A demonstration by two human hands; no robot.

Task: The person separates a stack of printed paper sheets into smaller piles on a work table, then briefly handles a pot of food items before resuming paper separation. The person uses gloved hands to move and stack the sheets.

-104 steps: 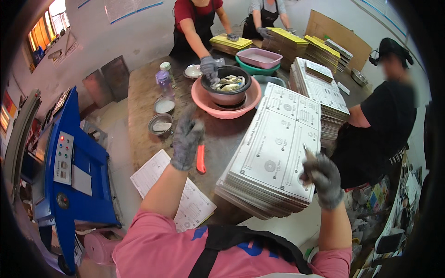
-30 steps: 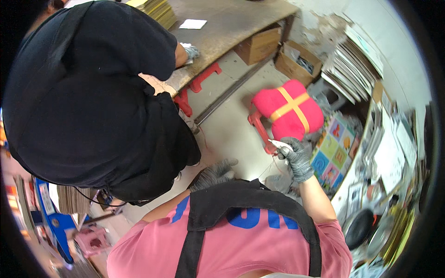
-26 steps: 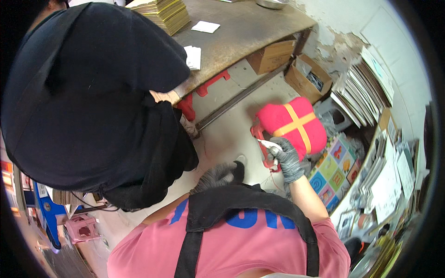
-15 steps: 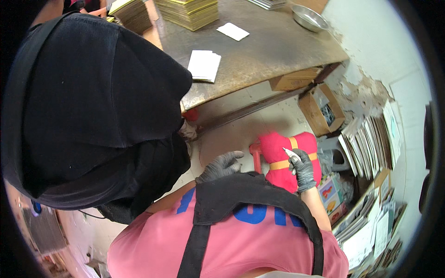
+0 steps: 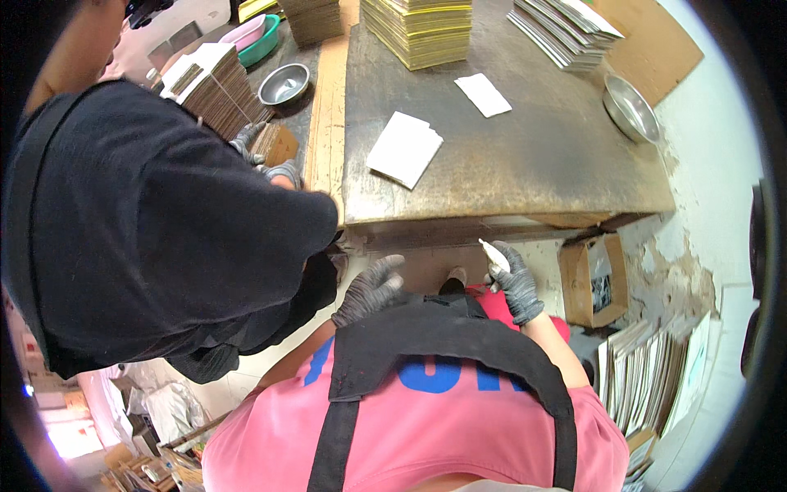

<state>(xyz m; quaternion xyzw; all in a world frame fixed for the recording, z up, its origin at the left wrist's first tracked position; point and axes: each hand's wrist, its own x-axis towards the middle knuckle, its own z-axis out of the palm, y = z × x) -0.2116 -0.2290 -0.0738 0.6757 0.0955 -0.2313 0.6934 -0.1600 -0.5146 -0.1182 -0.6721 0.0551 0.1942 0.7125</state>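
My right hand [image 5: 518, 289], in a grey glove, is closed around a small white tube [image 5: 496, 257] with a narrow tip pointing up and away. It is held in front of the table's near edge. My left hand [image 5: 370, 289], gloved too, is held low in front of my apron [image 5: 402, 340], with its fingers apart and nothing in them. A red cushion [image 5: 498, 305] shows partly beyond my apron, below my right hand. On the table [image 5: 525, 176] lie a small stack of white cards [image 5: 405, 149] and a smaller white piece [image 5: 484, 95].
A person in black [image 5: 188, 221] stands close at my left, gloved hands on a brown cardboard block [image 5: 275, 145]. Tall yellow-edged stacks [image 5: 418, 33] and a metal bowl [image 5: 631, 108] stand on the table. At right are an open carton [image 5: 580, 283] and upright sheets [image 5: 648, 377].
My view has lifted and shifted, bringing more of the tabletop in and leaving less of the red cushion showing. My right hand still holds the white tube; my left hand stays low.
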